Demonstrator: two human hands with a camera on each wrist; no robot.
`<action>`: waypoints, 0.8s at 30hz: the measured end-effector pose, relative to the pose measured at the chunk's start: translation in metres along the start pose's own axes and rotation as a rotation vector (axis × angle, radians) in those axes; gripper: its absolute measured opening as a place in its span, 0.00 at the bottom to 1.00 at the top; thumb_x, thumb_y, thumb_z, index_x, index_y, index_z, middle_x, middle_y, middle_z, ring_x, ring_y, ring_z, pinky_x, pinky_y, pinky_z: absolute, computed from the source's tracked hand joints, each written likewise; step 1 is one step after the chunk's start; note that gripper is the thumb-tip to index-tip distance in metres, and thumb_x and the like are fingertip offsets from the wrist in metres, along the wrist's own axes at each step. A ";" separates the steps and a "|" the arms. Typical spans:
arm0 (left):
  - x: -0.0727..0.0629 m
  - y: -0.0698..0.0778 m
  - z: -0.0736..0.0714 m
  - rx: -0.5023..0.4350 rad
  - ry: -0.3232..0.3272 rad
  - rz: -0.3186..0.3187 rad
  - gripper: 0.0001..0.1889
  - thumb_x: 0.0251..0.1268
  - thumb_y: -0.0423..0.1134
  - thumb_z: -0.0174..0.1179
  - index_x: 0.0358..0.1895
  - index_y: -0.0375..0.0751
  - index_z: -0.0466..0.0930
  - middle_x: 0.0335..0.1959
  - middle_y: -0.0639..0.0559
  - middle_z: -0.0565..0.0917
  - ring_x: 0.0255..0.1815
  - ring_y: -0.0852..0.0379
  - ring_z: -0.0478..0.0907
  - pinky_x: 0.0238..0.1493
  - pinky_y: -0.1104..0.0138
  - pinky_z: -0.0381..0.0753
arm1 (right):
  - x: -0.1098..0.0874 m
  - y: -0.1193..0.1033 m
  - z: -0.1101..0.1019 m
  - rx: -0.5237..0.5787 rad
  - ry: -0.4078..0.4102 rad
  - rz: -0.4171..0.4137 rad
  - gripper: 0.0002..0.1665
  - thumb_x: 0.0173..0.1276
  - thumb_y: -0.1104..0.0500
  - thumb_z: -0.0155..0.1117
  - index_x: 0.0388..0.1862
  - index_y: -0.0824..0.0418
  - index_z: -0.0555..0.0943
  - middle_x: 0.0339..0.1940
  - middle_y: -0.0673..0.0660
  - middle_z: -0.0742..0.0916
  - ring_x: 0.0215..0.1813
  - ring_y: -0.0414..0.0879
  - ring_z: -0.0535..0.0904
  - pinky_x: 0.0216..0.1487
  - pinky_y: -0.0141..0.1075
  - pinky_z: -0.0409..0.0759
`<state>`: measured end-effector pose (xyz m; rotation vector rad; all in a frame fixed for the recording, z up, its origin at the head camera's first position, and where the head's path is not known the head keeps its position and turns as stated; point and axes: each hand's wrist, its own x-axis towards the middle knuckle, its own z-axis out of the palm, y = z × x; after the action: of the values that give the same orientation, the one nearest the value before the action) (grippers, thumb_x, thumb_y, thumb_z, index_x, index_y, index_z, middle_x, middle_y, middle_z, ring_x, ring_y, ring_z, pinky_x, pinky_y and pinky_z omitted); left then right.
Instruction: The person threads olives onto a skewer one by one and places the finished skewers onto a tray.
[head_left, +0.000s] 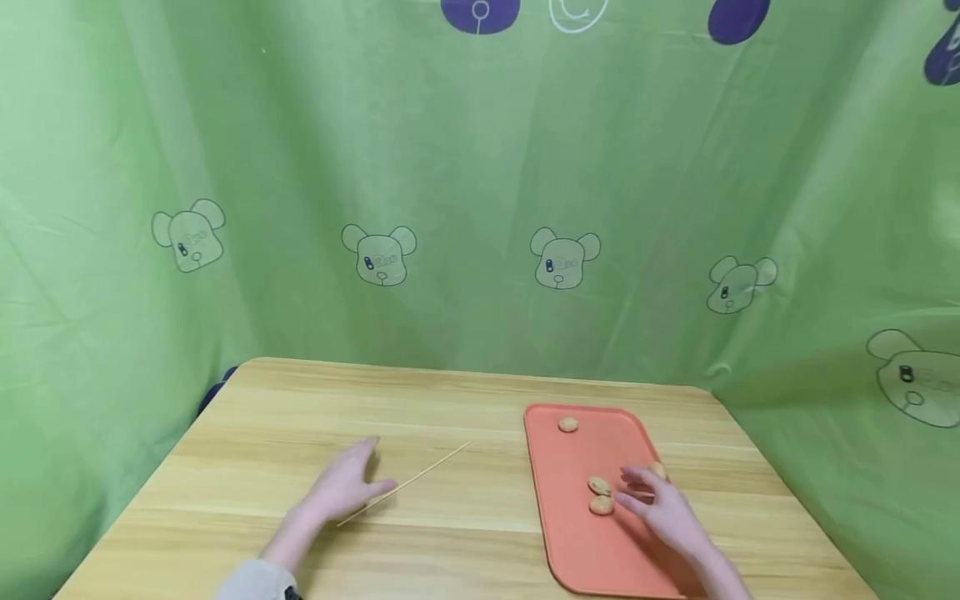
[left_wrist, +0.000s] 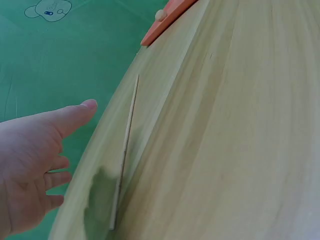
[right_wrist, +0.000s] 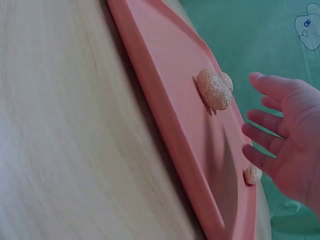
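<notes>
My left hand (head_left: 343, 485) hovers over the table beside a thin wooden skewer (head_left: 435, 467), its fingers extended and holding nothing. In the left wrist view the skewer (left_wrist: 125, 145) lies flat on the wood, with the hand's shadow across its near end. On the right, my right hand (head_left: 666, 510) is over the coral tray (head_left: 561, 533) with fingers loosely bent and nothing between them. Two walnuts (right_wrist: 215, 89) sit together just beyond its fingertips. Another walnut (right_wrist: 253, 175) by the tray's far side is partly covered by the hand in the head view.
One more walnut (head_left: 568, 424) rests at the tray's far end. The wooden table (head_left: 300, 400) extends on both sides of the tray. A green curtain (head_left: 472, 167) with bear prints hangs behind the table and along its sides.
</notes>
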<state>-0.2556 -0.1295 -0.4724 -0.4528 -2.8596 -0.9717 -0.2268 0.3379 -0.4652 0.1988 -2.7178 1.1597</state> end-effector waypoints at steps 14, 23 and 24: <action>-0.007 0.003 0.011 -0.142 -0.026 -0.030 0.24 0.45 0.43 0.71 0.43 0.31 0.77 0.32 0.52 0.77 0.34 0.54 0.74 0.40 0.57 0.76 | -0.002 0.007 0.011 0.124 -0.085 -0.042 0.22 0.54 0.65 0.70 0.48 0.71 0.77 0.42 0.62 0.84 0.37 0.40 0.79 0.41 0.31 0.76; -0.008 0.001 0.016 -0.096 -0.066 -0.014 0.14 0.44 0.37 0.70 0.33 0.38 0.77 0.26 0.54 0.72 0.28 0.59 0.68 0.31 0.66 0.71 | -0.002 0.002 0.016 0.058 -0.068 0.030 0.19 0.53 0.63 0.71 0.43 0.68 0.80 0.38 0.57 0.83 0.36 0.39 0.76 0.39 0.31 0.75; -0.008 0.002 0.016 -0.097 -0.066 -0.014 0.12 0.44 0.36 0.70 0.32 0.38 0.77 0.25 0.55 0.72 0.27 0.59 0.68 0.30 0.66 0.70 | -0.002 0.001 0.017 0.046 -0.061 0.032 0.18 0.52 0.63 0.71 0.43 0.67 0.81 0.37 0.57 0.83 0.35 0.39 0.76 0.38 0.31 0.75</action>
<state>-0.2473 -0.1204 -0.4857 -0.4821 -2.8872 -1.1227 -0.2265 0.3262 -0.4784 0.2010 -2.7584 1.2462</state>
